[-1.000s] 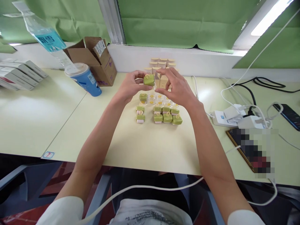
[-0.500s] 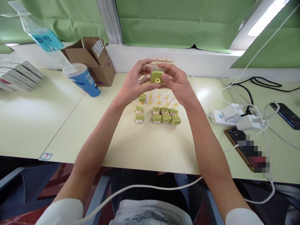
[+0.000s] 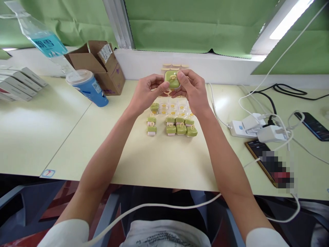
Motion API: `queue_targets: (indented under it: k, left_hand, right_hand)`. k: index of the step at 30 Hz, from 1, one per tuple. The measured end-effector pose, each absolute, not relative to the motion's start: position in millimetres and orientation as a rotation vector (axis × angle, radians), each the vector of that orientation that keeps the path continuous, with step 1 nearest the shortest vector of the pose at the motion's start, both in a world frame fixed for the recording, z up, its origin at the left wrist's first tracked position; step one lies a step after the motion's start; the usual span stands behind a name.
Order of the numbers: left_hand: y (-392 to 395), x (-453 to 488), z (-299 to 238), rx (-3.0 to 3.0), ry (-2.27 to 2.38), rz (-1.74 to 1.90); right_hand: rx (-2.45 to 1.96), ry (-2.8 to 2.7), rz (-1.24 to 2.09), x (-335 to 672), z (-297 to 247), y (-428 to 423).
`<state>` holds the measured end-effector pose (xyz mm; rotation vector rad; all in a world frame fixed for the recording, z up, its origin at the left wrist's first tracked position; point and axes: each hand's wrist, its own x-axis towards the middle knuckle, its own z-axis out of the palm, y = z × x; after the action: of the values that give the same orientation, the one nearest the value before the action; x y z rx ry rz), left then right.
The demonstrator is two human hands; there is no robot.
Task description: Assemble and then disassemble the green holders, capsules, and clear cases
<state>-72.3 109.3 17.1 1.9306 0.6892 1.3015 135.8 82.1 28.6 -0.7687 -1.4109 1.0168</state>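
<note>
Between both hands, raised over the back of the table, is a small green box [image 3: 171, 81] with a cream loop on its lid. My left hand [image 3: 149, 90] grips its left side, thumb on the near face. My right hand [image 3: 192, 87] pinches its right edge with thumb on top. Below stand several green lids with loops [image 3: 181, 129] on pale bases, two more green-lidded pieces [image 3: 151, 130] to their left, and one green-topped clear box [image 3: 154, 107]. Clear plastic cups [image 3: 173, 107] with yellow marks sit in rows behind. Cream-coloured pieces [image 3: 176, 65] are lined up near the wall.
At left are a blue cup [image 3: 89, 90], a tilted plastic bottle [image 3: 46, 43], an open cardboard box [image 3: 113, 73] and white boxes [image 3: 23, 82]. On the right lie a power strip [image 3: 243, 128], chargers, cables and two phones [image 3: 267, 161]. A white cable crosses my lap.
The green box has tipped so its lid and loop face up toward me more. My left thumb has come onto its near side, and my right thumb has shifted up to its top edge.
</note>
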Motion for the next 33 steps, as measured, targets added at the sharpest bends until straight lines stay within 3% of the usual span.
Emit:
queue_targets:
  k: [9, 15, 20, 33]
  left_hand:
    - [124, -78, 7, 2.011, 0.784, 1.425]
    - [175, -110, -37, 1.807, 1.082, 1.496]
    - [181, -119, -70, 1.616, 1.403, 1.333]
    - [181, -118, -80, 1.365, 1.237, 1.196]
  right_hand:
    - [-1.055, -1.241, 1.175, 130, 31, 76]
    - [-1.13, -1.246, 1.134, 140, 37, 76]
    - [-1.123, -1.331, 1.099, 140, 32, 79]
    - [-1.136, -1.355, 1.087, 147, 21, 89]
